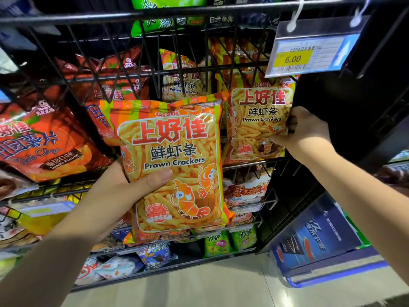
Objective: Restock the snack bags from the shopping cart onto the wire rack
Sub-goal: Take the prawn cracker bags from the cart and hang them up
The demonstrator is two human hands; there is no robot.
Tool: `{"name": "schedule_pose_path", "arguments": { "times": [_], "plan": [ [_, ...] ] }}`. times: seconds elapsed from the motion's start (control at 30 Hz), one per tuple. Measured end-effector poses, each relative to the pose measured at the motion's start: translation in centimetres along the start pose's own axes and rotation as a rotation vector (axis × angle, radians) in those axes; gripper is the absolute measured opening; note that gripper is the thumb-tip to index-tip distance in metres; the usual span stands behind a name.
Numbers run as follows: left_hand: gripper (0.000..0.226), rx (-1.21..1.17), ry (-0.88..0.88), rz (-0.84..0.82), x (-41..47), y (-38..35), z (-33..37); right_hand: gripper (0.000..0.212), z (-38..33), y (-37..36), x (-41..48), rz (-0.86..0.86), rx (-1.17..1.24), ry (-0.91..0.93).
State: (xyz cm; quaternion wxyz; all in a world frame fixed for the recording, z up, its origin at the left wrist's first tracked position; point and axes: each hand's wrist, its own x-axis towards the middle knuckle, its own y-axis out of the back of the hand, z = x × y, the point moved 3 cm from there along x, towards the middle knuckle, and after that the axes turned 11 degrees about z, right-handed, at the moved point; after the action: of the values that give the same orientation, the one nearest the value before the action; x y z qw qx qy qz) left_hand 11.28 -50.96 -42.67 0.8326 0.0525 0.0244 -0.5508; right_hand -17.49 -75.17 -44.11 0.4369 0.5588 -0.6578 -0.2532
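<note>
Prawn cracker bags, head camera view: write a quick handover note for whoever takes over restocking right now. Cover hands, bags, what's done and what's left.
Left hand holds one prawn cracker bag upright before the wire rack, thumb across its front.
Right hand pinches the right edge of a second bag standing in the rack, below the 6.00 price tag.
Done: more of these bags already sit behind it.
Left: seat the held bag; cart stock is out of view.

Left grip [124, 187] low, thumb in front; right grip [307, 134] higher, fingers curled.
</note>
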Motion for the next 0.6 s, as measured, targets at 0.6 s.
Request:
{"name": "schedule_pose_path", "arguments": {
  "times": [0.6],
  "plan": [
    [0.063,-0.034,0.072,0.066,0.5,-2.1,3.3,0.067,-8.6,4.2,-10.0,-0.528,0.72,0.07]
  ]
}}
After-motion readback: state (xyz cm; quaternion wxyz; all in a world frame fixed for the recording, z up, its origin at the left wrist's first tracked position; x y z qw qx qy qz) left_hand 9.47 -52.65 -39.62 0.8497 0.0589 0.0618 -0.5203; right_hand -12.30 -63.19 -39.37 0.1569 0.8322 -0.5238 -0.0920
